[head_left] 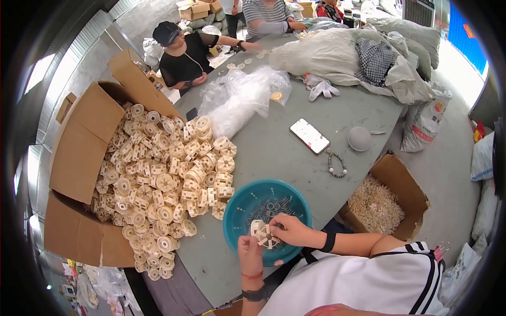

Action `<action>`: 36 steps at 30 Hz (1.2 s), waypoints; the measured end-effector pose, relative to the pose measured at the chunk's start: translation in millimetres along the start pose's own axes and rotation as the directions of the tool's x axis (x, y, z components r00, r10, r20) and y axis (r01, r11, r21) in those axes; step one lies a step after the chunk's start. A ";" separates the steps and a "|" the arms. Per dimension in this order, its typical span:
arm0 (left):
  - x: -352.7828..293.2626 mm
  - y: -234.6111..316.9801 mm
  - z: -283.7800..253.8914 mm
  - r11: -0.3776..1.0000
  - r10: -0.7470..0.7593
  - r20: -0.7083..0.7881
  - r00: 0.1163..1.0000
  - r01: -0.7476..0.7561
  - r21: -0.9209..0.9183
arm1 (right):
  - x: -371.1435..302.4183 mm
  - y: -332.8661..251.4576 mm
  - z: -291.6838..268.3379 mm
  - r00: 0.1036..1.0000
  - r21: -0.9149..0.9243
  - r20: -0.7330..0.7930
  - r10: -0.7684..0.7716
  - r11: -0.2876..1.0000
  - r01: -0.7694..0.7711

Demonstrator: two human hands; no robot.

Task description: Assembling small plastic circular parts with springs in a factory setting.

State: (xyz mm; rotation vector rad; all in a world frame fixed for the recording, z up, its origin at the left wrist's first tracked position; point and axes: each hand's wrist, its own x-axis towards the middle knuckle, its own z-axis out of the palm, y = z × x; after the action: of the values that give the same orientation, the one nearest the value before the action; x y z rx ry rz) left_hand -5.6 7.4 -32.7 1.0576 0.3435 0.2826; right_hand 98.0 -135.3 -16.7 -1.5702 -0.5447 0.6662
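Note:
Over the teal basin point(230, 217), my left hand point(250, 254) grips a cream plastic wheel-shaped part point(259, 228) with spokes and slots in it. My right hand point(291, 230) is closed in a pinch against the part's right side; whatever is between those fingertips is too small to make out. In the basin lie many small metal springs or rings point(270, 208). To the left, a large heap of the same cream wheel-shaped parts point(163, 184) spreads over the table.
A tipped cardboard box point(87, 142) backs the heap. On the grey table point(253, 155) lie clear plastic bags point(237, 97), a phone point(309, 136) with a bead strap, a round grey device point(359, 138) and white gloves point(320, 88). A carton of small pieces point(377, 205) stands right; a co-worker point(184, 55) sits across.

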 end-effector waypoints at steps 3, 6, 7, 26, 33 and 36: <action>3.6 -0.3 -0.5 0.907 0.186 -0.020 0.982 -0.163 0.389 | -4.7 -1.8 -0.8 0.972 -0.229 -0.111 -0.205 0.957 0.176; 11.0 1.6 -2.3 0.689 0.346 0.020 0.938 -0.268 0.674 | -1.8 -5.9 -15.2 0.952 -0.171 -0.189 -0.239 0.963 0.207; 9.1 4.4 -3.6 0.595 0.383 0.031 0.923 -0.272 0.756 | -1.8 -5.7 -23.7 0.931 -0.179 -0.240 -0.277 0.955 0.238; -163.1 27.6 -169.5 0.751 -0.309 -0.503 0.807 0.531 0.391 | -102.7 85.9 -222.7 0.638 -0.651 -0.719 -0.278 0.589 -0.478; -137.7 55.0 -135.1 0.259 -0.138 -0.499 0.856 0.518 0.816 | -9.3 26.5 -83.8 0.790 -0.642 -0.389 -0.474 0.755 0.136; -65.9 58.8 -104.4 0.583 0.104 -0.364 0.926 0.240 0.777 | -3.2 17.7 -52.9 0.763 -0.630 -0.245 -0.598 0.697 0.343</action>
State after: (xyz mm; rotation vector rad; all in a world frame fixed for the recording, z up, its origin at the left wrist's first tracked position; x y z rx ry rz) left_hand -111.8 92.4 -18.2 1.9191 0.9288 0.2534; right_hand 131.8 -177.4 -31.3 -1.9251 -0.8181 -0.3033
